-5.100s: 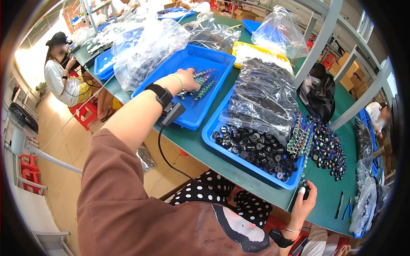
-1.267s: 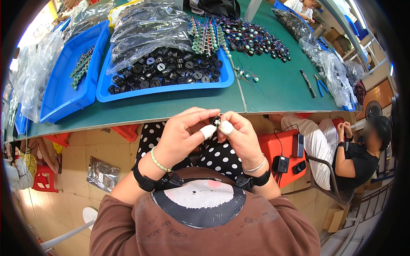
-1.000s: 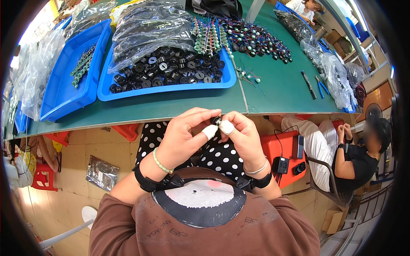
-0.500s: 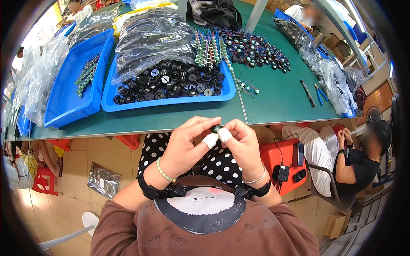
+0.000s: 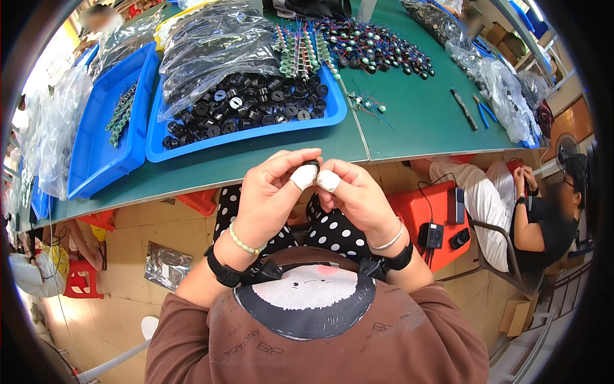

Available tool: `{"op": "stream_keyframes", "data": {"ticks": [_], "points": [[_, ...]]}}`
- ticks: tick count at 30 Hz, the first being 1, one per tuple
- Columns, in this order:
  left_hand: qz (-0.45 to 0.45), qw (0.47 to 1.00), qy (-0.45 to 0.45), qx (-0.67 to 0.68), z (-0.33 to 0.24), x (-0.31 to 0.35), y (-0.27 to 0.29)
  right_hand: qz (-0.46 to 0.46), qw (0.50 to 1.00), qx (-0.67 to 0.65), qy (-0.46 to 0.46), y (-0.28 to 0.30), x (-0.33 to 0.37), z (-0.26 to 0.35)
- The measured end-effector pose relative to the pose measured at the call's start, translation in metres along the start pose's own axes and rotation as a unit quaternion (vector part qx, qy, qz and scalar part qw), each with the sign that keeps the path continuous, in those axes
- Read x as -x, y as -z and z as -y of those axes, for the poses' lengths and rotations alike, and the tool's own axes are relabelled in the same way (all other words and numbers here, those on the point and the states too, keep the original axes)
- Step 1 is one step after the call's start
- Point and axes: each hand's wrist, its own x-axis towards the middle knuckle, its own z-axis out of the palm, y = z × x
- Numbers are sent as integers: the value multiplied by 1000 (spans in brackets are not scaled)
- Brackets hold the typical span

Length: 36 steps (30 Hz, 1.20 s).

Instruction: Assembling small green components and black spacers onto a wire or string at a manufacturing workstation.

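Observation:
My left hand (image 5: 267, 195) is closed in front of the table edge, its thumb and fingers pinching a small round black plastic part (image 5: 311, 162). Only the dark top of this part shows; the fingertips cover the rest. Right beside it, my right hand (image 5: 360, 198) is closed too, thumb against bent fingers, nearly touching the left thumb. What lies between the right fingertips is hidden. White wraps cover both thumbs. Beyond the hands, similar black round parts (image 5: 259, 112) fill the front of a blue tray (image 5: 256, 138).
Plastic-bagged parts (image 5: 214, 48) and small green circuit boards (image 5: 297, 54) lie on that tray. Another blue tray (image 5: 105, 169) stands left. Wired parts (image 5: 377, 48), a pen-like black tool (image 5: 464, 109) and blue-handled pliers (image 5: 484, 112) rest on the green table (image 5: 409, 121). A person sits at right.
The hands have turned slightly, and the black part now sits mostly behind the left thumb. The right fingers have curled lower beside it. The whole view has shifted and tilted a little.

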Motion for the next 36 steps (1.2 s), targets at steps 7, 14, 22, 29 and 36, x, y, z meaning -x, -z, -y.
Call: {"op": "stream_keyframes", "data": {"ticks": [7,14,22,29,36], "points": [[-28,1000,-12,3,-8,4,-3,32,997,66,24,0,5,11],[-96,991,-68,-71,-18,-4,17,171,972,161,-20,31,31,30],[19,999,-22,-18,-16,-1,11,-38,983,108,145,0,6,31],[70,996,57,-6,-12,8,7,-27,993,70,91,-15,1,9],[87,992,86,-37,-20,9,3,-48,991,106,60,-14,9,16]]}}
